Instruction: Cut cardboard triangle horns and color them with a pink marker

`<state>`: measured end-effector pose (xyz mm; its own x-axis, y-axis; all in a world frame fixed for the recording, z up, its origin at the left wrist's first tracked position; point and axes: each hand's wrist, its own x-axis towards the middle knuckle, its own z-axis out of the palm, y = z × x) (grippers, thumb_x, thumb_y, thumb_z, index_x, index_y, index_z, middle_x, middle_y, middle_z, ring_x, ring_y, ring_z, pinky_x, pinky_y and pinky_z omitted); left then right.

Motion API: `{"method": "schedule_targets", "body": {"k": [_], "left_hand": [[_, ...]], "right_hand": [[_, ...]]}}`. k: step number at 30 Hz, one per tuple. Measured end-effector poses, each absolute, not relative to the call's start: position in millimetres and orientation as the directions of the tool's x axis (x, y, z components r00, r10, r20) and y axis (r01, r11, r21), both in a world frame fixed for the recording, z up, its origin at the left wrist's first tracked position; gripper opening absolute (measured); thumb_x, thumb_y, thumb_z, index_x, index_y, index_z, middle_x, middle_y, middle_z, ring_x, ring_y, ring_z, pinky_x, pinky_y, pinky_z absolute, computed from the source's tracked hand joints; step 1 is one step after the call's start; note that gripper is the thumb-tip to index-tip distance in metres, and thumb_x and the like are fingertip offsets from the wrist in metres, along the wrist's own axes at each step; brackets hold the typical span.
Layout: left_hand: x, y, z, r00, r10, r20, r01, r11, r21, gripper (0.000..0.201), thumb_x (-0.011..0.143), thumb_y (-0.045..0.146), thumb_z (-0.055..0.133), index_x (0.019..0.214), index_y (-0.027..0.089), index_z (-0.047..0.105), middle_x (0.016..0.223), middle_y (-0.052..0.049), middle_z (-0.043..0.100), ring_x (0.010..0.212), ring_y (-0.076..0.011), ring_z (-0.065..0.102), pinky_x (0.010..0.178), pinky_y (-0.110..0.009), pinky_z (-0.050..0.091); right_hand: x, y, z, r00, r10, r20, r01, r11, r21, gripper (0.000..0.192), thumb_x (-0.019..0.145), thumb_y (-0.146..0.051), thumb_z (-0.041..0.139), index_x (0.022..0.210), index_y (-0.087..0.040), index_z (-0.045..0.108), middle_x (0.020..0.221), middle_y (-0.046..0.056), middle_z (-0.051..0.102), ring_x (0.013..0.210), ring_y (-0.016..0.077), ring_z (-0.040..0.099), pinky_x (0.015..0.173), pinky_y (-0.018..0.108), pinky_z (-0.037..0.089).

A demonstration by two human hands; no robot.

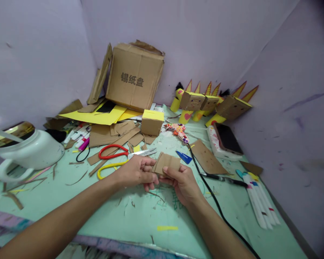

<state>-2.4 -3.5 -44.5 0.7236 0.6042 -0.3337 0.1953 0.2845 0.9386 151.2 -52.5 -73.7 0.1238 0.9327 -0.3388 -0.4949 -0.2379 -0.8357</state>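
Just above the table's middle, a small piece of folded or stacked brown cardboard [167,162] is between my two hands. My right hand [185,181] grips its right side, thumb pressed on top and fingers beneath. At its left edge, my left hand [140,172] has its bent fingers and thumb closed on the cardboard; the exact contact is partly hidden. Scissors [113,153] with one red and one yellow handle lie beside my left hand, blades apart. A blue triangular piece [184,157] lies behind my right hand.
A patterned glue gun [178,132] trails a black cord [217,205] past my right arm. A yellow-topped cardboard box [152,124] and scraps lie behind. At left stands a white mug [34,149]; at right are markers [260,201], a phone [228,138] and cardboard animal figures [193,101].
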Motion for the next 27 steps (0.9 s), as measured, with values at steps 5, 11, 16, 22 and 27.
{"method": "schedule_targets", "body": {"k": [5,11,16,22,27], "left_hand": [[2.7,-10.7,-44.9,0.674,0.666,-0.318,0.226,0.224,0.948,0.031,0.065,0.023,0.062,0.093,0.01,0.057,0.061,0.0,0.059,0.052,-0.0107,0.056,0.045,-0.02,0.045],[6.7,-14.4,-44.5,0.576,0.754,-0.315,0.288,0.173,0.942,0.015,0.07,0.026,0.056,0.076,0.012,0.056,0.054,0.001,0.057,0.044,-0.0101,0.055,0.039,-0.019,0.043],[4.9,-13.3,-44.0,0.587,0.746,-0.314,0.29,0.168,0.942,0.015,0.07,0.028,0.055,0.069,0.013,0.052,0.053,0.001,0.058,0.043,-0.0102,0.055,0.038,-0.019,0.043],[3.6,-12.5,-47.6,0.6,0.731,-0.325,0.277,0.19,0.942,0.018,0.068,0.031,0.056,0.073,0.015,0.051,0.054,-0.001,0.061,0.042,-0.0123,0.056,0.037,-0.021,0.042],[4.3,-10.4,-49.3,0.555,0.765,-0.326,0.282,0.195,0.939,0.015,0.064,0.029,0.057,0.066,0.016,0.05,0.052,0.0,0.058,0.044,-0.0114,0.054,0.04,-0.021,0.041]], "right_hand": [[148.9,-54.5,-74.4,0.095,0.943,-0.319,-0.497,-0.232,-0.836,0.022,0.057,-0.02,0.074,0.076,-0.01,0.069,0.062,0.005,0.071,0.05,0.0161,0.063,0.052,0.029,0.054],[148.0,-54.3,-77.8,0.124,0.94,-0.316,-0.472,-0.225,-0.853,0.022,0.057,-0.021,0.075,0.073,-0.009,0.069,0.058,0.004,0.068,0.049,0.0135,0.062,0.052,0.026,0.054],[148.5,-55.2,-77.9,0.133,0.943,-0.304,-0.43,-0.222,-0.875,0.027,0.056,-0.024,0.076,0.077,-0.009,0.069,0.06,0.004,0.068,0.05,0.0138,0.061,0.053,0.027,0.054],[148.8,-56.1,-78.5,0.139,0.946,-0.294,-0.398,-0.218,-0.891,0.024,0.056,-0.022,0.075,0.076,-0.01,0.07,0.06,0.002,0.067,0.05,0.0126,0.06,0.051,0.025,0.052],[149.4,-54.8,-79.1,0.138,0.952,-0.273,-0.38,-0.203,-0.902,0.022,0.056,-0.022,0.073,0.074,-0.01,0.07,0.06,0.001,0.066,0.052,0.0135,0.06,0.051,0.024,0.051]]}}
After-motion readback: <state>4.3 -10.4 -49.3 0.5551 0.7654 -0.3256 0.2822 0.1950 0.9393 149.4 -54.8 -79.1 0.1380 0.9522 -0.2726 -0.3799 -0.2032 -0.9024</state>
